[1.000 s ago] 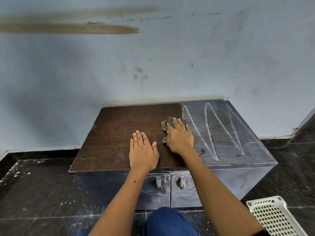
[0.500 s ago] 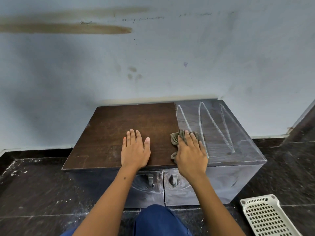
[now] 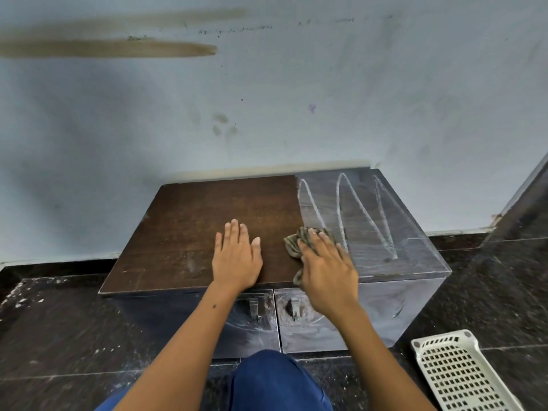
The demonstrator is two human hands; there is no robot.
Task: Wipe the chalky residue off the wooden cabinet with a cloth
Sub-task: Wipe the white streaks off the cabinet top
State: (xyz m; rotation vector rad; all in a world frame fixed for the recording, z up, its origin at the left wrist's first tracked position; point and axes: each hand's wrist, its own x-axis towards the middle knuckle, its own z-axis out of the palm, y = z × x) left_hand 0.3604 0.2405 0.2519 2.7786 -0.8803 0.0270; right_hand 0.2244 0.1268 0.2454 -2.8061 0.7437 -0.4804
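no legible text, labels, brands or numbers anywhere in view

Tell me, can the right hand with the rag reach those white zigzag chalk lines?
Probably yes. The right hand presses the crumpled brownish cloth right beside the white zigzag chalk lines, with nothing between them.
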